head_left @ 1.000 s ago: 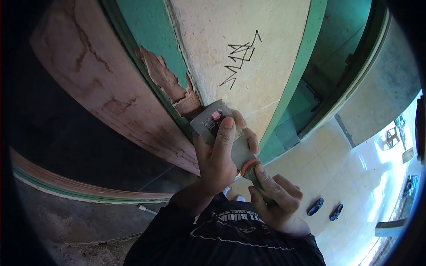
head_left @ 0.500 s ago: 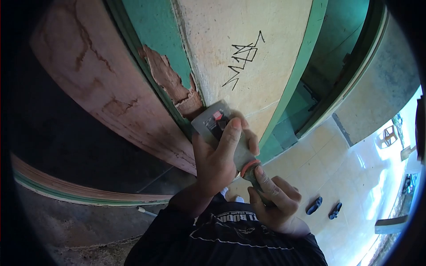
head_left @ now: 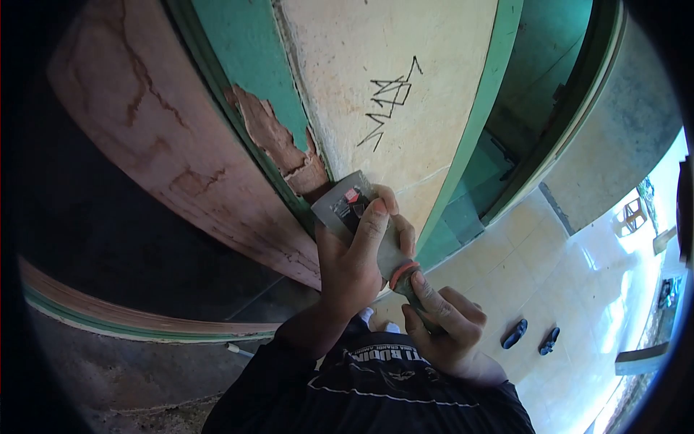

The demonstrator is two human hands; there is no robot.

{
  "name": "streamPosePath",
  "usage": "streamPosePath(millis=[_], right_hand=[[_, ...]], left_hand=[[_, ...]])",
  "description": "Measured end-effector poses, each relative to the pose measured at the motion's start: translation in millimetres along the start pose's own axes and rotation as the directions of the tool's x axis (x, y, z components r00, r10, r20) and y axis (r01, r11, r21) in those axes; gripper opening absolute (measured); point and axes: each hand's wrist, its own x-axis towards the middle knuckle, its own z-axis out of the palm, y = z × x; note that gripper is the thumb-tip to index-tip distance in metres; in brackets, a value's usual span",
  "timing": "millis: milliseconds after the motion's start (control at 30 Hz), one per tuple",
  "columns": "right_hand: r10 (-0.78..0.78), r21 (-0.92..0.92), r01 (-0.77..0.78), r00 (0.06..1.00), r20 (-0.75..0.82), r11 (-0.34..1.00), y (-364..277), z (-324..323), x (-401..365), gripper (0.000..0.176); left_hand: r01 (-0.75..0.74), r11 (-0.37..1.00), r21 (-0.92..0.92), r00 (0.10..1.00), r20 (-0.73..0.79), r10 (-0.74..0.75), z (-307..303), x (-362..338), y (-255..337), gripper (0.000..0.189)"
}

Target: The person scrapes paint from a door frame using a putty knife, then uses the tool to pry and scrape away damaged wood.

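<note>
A putty knife (head_left: 394, 249) with a wide grey blade, a red-and-black label and a red collar is held in front of my body. My left hand (head_left: 354, 249) clasps the blade, its thumb lying across the face near the label and fingers curled round the far edge. The handle, mostly covered, sits in the closed fingers of my right hand (head_left: 452, 329). Beyond the blade's upper left corner is a door frame (head_left: 249, 54) of green paint, where a torn patch bares brown wood (head_left: 271, 130).
A cream wall (head_left: 405, 43) with black scribble rises ahead, with a green doorway (head_left: 463, 166) to its right. On the left stands a cracked pinkish panel (head_left: 144, 137). Dark sandals (head_left: 515, 334) lie on the tiled floor (head_left: 506, 267); a stool (head_left: 634, 215) is farther off.
My view has shifted slightly. Both hands keep their hold on the putty knife, which has barely moved.
</note>
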Motion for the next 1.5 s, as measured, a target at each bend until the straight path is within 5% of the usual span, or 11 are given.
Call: streamPosePath(millis=[1133,1300,1500], right_hand=[[0.0,0.006,0.0,1.0,-0.009,1.0,-5,-8,15,0.056],[-0.004,0.049,0.006,0.999,-0.034,0.999,0,0,6,0.056],[-0.036,0.044,0.038,0.999,-0.034,0.998,-3,-9,21,0.057]], left_hand=[[-0.061,0.998,-0.029,0.997,0.042,0.062,13,15,13,0.014],[-0.077,0.995,-0.056,0.996,-0.047,0.075,9,8,5,0.013],[-0.086,0.995,-0.056,0.99,0.11,0.092,9,17,14,0.011]])
